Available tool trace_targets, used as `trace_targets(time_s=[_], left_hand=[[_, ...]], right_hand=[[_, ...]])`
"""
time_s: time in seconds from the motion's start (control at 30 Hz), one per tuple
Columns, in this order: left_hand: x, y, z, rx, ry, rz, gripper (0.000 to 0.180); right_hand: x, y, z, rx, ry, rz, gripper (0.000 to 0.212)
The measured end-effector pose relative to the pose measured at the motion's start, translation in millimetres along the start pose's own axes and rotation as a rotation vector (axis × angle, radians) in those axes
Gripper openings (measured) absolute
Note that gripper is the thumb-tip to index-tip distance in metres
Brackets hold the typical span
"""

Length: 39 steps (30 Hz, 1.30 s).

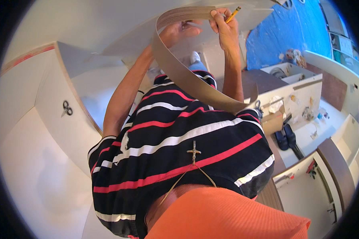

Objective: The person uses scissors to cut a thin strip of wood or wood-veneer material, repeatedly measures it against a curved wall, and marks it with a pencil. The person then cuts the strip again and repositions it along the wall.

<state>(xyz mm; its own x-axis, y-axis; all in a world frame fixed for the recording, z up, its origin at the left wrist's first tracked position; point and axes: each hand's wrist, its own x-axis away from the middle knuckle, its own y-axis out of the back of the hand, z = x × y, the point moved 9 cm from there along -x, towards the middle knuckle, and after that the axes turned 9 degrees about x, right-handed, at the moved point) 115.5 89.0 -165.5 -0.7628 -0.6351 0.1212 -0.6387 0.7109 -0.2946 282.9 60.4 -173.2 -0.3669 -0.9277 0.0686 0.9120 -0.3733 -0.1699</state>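
A long strip of brown wood-grain edge banding (pixel 175 69) curves in a wide loop in front of my striped shirt. My right hand (pixel 227 32) pinches one end of it between thumb and fingers. A yellow pencil (pixel 233 14) is tucked in the same hand, sticking out at the upper right. Close under the top of the loop is my left hand (pixel 179 32), slightly blurred, partly hidden by the strip, its fingers apart. The strip's other end hangs near my right side.
Black-handled scissors (pixel 67 108) lie on a white panel at left. To the right are open white cabinet boxes (pixel 307 191), a pair of dark slippers (pixel 286 137), a cardboard box (pixel 272 122) and small bagged parts. Blue sheeting (pixel 287 34) spreads at the far right.
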Motion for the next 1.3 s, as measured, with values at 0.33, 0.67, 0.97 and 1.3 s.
trace_targets(time_s=[0.33,0.67,0.97,1.3], left_hand=[[-32.3,-44.8,26.1,0.256,0.085,-0.329,0.021],[-23.5,-49.5,12.7,0.007,-0.162,-0.260,0.039],[-1.4,-74.5,-46.7,-1.214,-0.790,-0.346,0.024],[-6.5,-55.7,-51.4,-1.292,-0.922,-0.361,0.044]], right_hand=[[21.0,65.5,24.4,0.116,-0.025,-0.077,0.013],[27.2,100.0,52.9,0.226,0.145,-0.146,0.044],[14.9,100.3,90.6,0.153,0.351,-0.128,0.021],[18.6,49.6,96.2,0.099,0.503,0.055,0.013]])
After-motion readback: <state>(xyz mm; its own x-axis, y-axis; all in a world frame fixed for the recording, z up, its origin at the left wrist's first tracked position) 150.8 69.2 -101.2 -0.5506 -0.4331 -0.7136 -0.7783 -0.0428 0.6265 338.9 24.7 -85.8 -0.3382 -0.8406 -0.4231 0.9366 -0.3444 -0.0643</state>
